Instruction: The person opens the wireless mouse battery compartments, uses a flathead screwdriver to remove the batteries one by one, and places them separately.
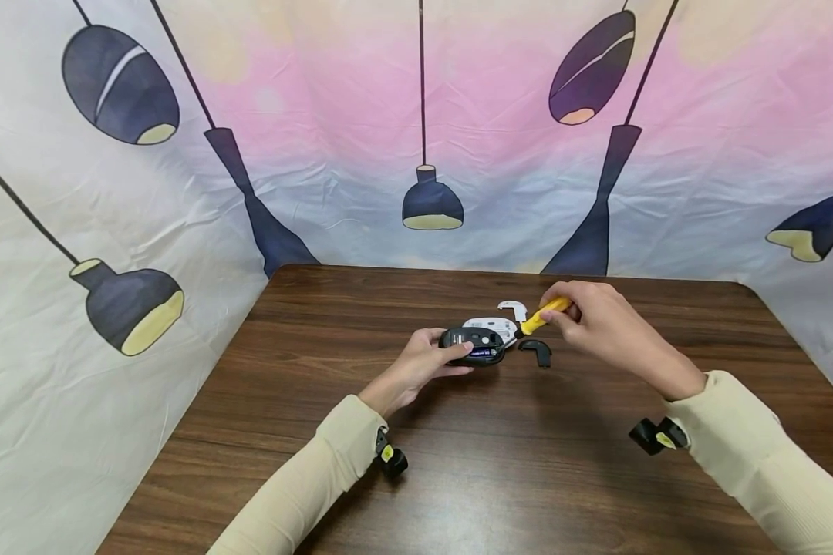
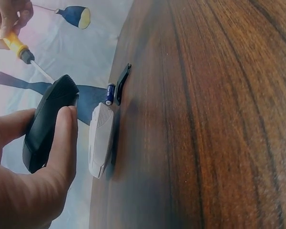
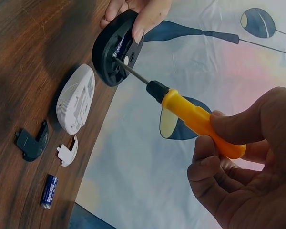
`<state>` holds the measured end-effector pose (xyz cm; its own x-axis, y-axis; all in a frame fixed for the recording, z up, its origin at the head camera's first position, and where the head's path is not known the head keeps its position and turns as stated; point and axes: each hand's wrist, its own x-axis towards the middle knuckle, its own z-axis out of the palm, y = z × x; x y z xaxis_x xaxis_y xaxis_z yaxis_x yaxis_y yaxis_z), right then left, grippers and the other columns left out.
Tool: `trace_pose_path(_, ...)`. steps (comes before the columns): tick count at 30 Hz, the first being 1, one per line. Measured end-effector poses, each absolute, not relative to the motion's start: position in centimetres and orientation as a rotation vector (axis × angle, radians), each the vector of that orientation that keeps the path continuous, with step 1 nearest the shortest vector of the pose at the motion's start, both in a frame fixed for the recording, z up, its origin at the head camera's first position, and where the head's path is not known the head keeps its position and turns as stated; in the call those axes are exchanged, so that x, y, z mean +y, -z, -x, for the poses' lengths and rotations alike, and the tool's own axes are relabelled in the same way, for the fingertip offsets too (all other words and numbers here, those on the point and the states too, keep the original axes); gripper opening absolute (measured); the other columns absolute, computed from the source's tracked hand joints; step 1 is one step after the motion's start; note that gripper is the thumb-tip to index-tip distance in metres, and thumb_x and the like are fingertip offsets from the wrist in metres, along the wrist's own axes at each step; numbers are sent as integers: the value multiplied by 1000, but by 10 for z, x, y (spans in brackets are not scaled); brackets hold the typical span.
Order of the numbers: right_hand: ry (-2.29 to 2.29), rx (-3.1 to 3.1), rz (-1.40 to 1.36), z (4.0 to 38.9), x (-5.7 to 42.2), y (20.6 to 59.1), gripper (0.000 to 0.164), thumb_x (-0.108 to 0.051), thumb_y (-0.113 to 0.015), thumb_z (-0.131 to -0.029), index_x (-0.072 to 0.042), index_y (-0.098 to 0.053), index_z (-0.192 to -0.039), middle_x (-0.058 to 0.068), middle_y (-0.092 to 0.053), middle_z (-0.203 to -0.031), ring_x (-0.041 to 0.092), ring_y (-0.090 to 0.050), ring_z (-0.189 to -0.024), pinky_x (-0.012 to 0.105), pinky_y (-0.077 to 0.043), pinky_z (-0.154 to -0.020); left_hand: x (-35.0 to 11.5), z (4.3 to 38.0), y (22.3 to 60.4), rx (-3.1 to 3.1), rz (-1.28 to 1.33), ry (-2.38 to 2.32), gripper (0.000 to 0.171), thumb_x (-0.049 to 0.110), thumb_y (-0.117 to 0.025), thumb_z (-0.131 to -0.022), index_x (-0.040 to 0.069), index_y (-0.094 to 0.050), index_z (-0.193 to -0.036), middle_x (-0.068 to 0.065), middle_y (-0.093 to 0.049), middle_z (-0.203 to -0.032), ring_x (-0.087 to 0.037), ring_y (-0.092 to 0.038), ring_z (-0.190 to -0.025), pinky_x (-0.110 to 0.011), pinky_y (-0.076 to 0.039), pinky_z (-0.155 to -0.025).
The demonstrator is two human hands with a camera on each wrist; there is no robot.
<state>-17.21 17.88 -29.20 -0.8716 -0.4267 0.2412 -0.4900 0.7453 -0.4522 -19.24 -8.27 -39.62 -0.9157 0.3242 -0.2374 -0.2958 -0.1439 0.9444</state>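
My left hand (image 1: 416, 366) holds a black computer mouse (image 1: 473, 337) underside up, thumb across its base and fingers beneath. In its uncovered battery compartment lies a blue battery (image 1: 481, 353). My right hand (image 1: 600, 320) grips a screwdriver (image 3: 188, 112) by its yellow handle. The metal shaft slants down to the mouse, its tip inside the compartment near the battery's end, as the right wrist view shows. The left wrist view has the black mouse raised off the table, pinched between thumb and fingers.
Behind the black mouse, a white mouse (image 3: 76, 102) lies upside down on the wooden table (image 1: 514, 462). Near it are a black battery cover (image 1: 537, 351), a white battery cover (image 1: 514, 308) and a loose blue battery (image 3: 49, 191). A printed cloth (image 1: 361, 154) hangs behind the table.
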Motion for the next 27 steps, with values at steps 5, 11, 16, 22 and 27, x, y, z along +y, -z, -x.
trace_pose_path(5,-762,-2800,-758,172,176,292,6,-7,-71,-95,-8,-74,-100,1,-66,-80,13,-48,-59,24,-38,-48,-82,192,395,1743,-32,-2103,50,-2,-65,-97,-15,-42,-140,-32,-58,-128,-35,-66,-111,-42,-61,-92)
trace_pose_path(11,-731,-2752,-793,170,174,296,6,-6,-74,-92,-9,-75,-97,1,-68,-82,11,-49,-57,24,-40,-48,-81,191,395,1758,-25,-2100,51,-4,-65,-96,-16,-41,-140,-32,-59,-127,-35,-66,-110,-40,-62,-88)
trace_pose_path(16,-723,-2748,-804,170,176,298,7,-5,-75,-92,-8,-75,-98,1,-69,-82,11,-50,-59,24,-42,-50,-79,190,396,1764,-22,-2092,51,-3,-66,-96,-15,-42,-140,-32,-59,-127,-34,-67,-110,-39,-62,-88)
trace_pose_path(22,-613,-2770,-774,173,186,300,9,-8,-80,-88,-6,-76,-96,4,-68,-87,16,-56,-68,30,-47,-55,-80,190,398,1760,-17,-2093,50,-3,-66,-96,-15,-43,-139,-32,-59,-127,-36,-66,-110,-37,-63,-86)
trace_pose_path(27,-557,-2802,-747,174,195,305,10,-7,-81,-86,-4,-78,-96,5,-60,-86,19,-54,-73,32,-47,-57,-81,190,398,1749,-14,-2103,50,-3,-65,-96,-16,-42,-139,-32,-58,-127,-35,-67,-110,-37,-63,-86)
